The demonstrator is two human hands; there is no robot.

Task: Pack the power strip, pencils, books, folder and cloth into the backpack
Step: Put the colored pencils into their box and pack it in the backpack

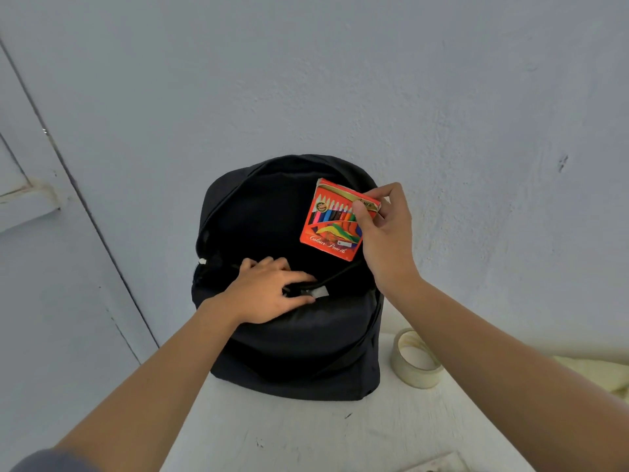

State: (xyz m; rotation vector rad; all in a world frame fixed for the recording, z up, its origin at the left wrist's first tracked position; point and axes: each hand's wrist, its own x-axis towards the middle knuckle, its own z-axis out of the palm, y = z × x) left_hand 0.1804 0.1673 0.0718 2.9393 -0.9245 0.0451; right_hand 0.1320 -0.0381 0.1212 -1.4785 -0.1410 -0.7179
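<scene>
- Black backpack [299,352] upright on bench [306,434], main opening unzipped.
- My right hand [384,240] pinches orange pencil box [332,226] over backpack's mouth.
- My left hand [269,291] grips backpack's front rim.
- Beige tape roll [417,364] just beside backpack.

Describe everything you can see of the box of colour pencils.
The box of colour pencils is a flat red-orange card carton printed with a row of coloured pencils and the words Colour Pencils. It looks closed and is held tilted over the open mouth of the black backpack. The right hand pinches its top right corner, thumb on the front.
</scene>
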